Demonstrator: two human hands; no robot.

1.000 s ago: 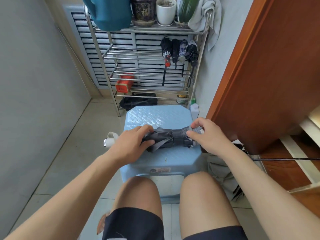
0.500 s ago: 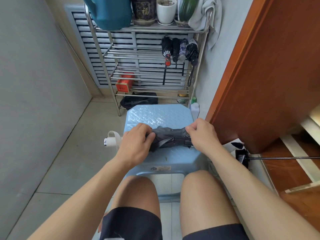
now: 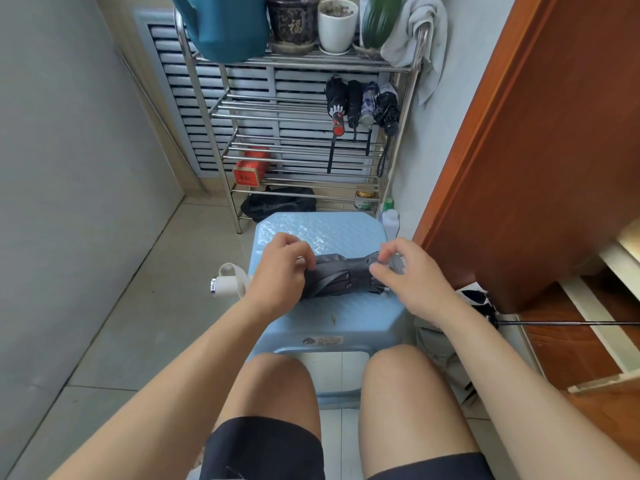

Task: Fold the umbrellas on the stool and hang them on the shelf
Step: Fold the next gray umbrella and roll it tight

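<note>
At frame centre a rolled grey fabric umbrella point(image 3: 341, 277) lies crosswise on the pale blue textured plastic stool point(image 3: 325, 230), its white handle point(image 3: 227, 284) overhanging the stool's left edge, bare seat beyond it. The left hand point(image 3: 280, 271) closes its grip around the handle end; the right hand point(image 3: 408, 275) pinches the canopy tip. Four folded umbrellas point(image 3: 362, 105) hang on the steel-bar shelf point(image 3: 298, 109) above.

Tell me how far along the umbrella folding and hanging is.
Done: four folded umbrellas hang from the shelf. In hand: a grey umbrella lies rolled on the stool; the left hand holds its handle end, the right hand works the fabric at the other end. Left: hang this one, then fold the umbrella on the floor to the right.
</note>
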